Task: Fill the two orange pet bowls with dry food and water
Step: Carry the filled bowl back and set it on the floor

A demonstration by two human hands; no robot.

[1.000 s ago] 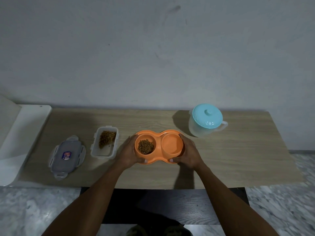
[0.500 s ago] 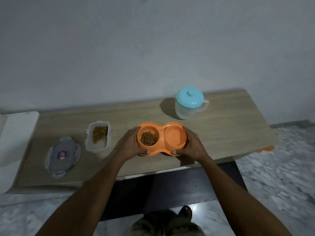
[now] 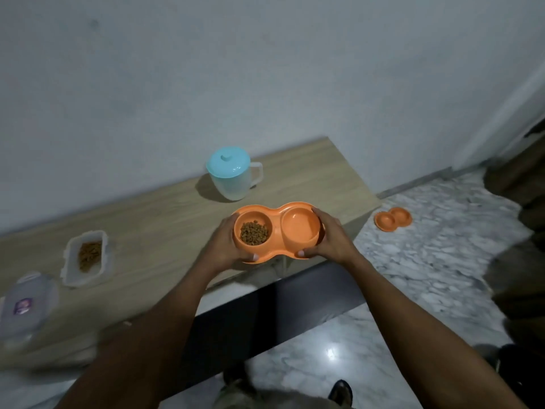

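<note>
An orange double pet bowl [image 3: 277,215] is held above the wooden table's [image 3: 165,225] front right part. Its left well holds brown dry food [image 3: 254,232]; its right well looks wet and shiny. My left hand [image 3: 227,246] grips the left end and my right hand [image 3: 330,240] grips the right end. A second orange double bowl [image 3: 392,219] lies on the marble floor to the right of the table. A clear jug with a light blue lid [image 3: 231,175] stands at the table's back.
A clear food container [image 3: 87,258] with dry food sits open on the table's left, its lid [image 3: 25,305] beside it. The marble floor [image 3: 427,261] spreads to the right. A dark shape fills the right edge. Feet show at the bottom.
Both hands have lifted the orange bowl off the table and carried it right. The view has swung right, bringing the second bowl on the floor into sight.
</note>
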